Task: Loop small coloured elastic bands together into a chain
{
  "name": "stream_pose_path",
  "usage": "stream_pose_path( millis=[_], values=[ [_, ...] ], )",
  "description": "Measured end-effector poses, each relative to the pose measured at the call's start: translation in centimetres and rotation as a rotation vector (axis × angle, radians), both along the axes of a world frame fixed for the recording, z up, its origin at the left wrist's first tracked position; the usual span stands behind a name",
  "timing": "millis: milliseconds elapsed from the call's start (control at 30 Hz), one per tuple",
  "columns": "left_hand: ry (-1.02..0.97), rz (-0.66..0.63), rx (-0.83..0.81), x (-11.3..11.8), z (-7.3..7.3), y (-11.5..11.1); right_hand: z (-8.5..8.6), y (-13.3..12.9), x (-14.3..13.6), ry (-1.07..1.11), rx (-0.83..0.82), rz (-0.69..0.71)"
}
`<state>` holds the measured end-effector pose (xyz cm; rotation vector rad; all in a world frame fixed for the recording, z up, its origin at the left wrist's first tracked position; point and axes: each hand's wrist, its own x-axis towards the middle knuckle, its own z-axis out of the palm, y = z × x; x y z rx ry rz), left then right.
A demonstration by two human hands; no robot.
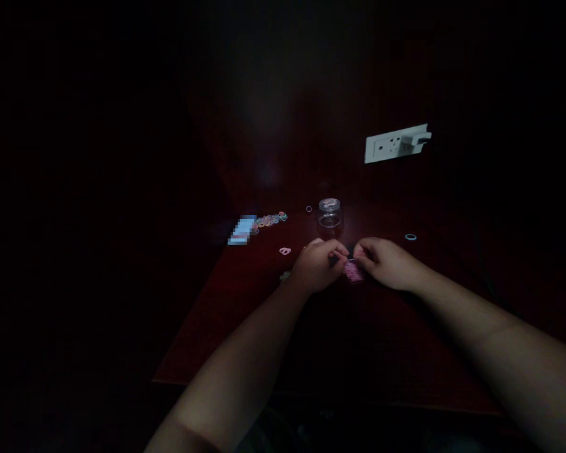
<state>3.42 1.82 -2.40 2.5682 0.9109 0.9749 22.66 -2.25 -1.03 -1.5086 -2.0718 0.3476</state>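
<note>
My left hand (318, 267) is closed, its thumb and fingers pinched at the left upper edge of a small pink patterned piece (353, 272). What this piece is, the dim light does not let me tell. Closed too, my right hand (384, 261) pinches at its right upper edge. Just beyond both hands stands a clear jar (330, 218) with a patterned lid. To the left of my left hand lies a pink hair tie (285, 251). A small pale item (285, 275) is partly hidden behind my left wrist.
Several coloured hair ties (270, 220) lie heaped beside a lit, blurred-out phone-like screen (242, 230). One small ring (309, 209) is left of the jar, a teal ring (410, 237) to the right. A socket panel (382, 148) with a plug is on the back wall above the dark red table (207, 340).
</note>
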Motion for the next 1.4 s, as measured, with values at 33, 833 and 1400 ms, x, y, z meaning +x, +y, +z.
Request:
stream_pose_path(
  millis=[33,833,1400],
  values=[
    [-0.007,-0.013,-0.003,0.0,0.0,0.0,0.0,0.0,0.0,0.007,0.003,0.002],
    [0.029,-0.021,0.025,-0.3,0.5,-0.2,-0.3,0.1,-0.2,0.125,0.041,0.070],
    [-0.031,-0.017,0.008,-0.1,0.9,-0.4,0.0,-0.2,-0.4,0.232,0.029,0.102]
  ],
)
